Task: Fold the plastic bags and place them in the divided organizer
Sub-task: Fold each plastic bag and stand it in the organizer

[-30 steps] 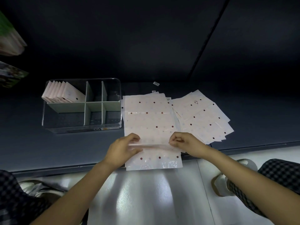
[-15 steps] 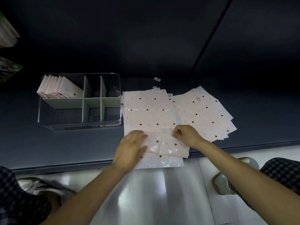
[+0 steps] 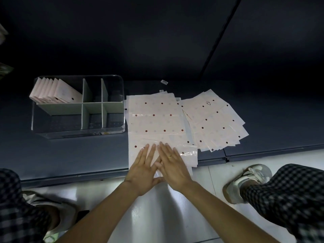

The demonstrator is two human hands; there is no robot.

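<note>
Hands, left (image 3: pixel 143 168) and right (image 3: pixel 172 165), flat with straight fingers on the bag (image 3: pixel 156 123), grasping nothing; bag runs away from them; organizer (image 3: pixel 121 95) far-left, nearer left hand.

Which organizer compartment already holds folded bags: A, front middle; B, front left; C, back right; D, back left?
D: the folded bags stand leaning in the back left compartment of the organizer; the other compartments show none.
</note>
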